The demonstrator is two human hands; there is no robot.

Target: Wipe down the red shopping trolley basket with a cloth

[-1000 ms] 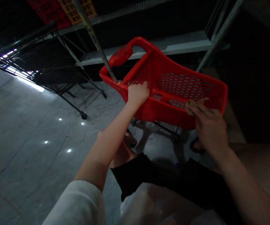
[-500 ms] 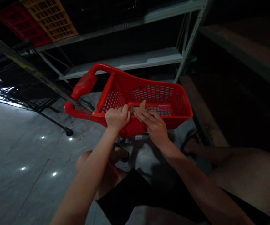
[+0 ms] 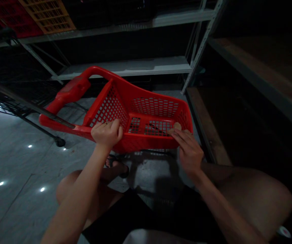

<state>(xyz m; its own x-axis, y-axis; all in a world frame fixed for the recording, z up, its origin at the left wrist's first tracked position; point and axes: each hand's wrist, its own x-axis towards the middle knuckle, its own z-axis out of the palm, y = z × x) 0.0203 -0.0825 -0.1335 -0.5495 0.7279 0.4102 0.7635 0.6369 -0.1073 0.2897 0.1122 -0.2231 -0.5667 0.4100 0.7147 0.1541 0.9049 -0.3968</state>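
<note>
A red plastic shopping cart [image 3: 148, 140] with lattice sides stands in front of my knees, its handle at the left. My left hand [image 3: 107, 133] is closed round the cart's near rim, beside the slanted divider panel. Over the same rim, near the cart's right end, my right hand [image 3: 190, 149] holds a crumpled tan cloth [image 3: 176, 126], which shows past the fingertips inside the basket. The cloth's outline is dim and partly covered by the fingers.
Behind the cart is a metal shelf rack [image 3: 156, 66] with a yellow crate [image 3: 48, 17] and a red crate [image 3: 15, 18]. A dark wheeled frame [image 3: 40, 130] stands at the left. Wooden-edged shelving [image 3: 209, 125] runs along the right.
My right hand has slid rightward along the rim with the cloth. My left hand still grips the rim. The cart appears turned and further left in view.
</note>
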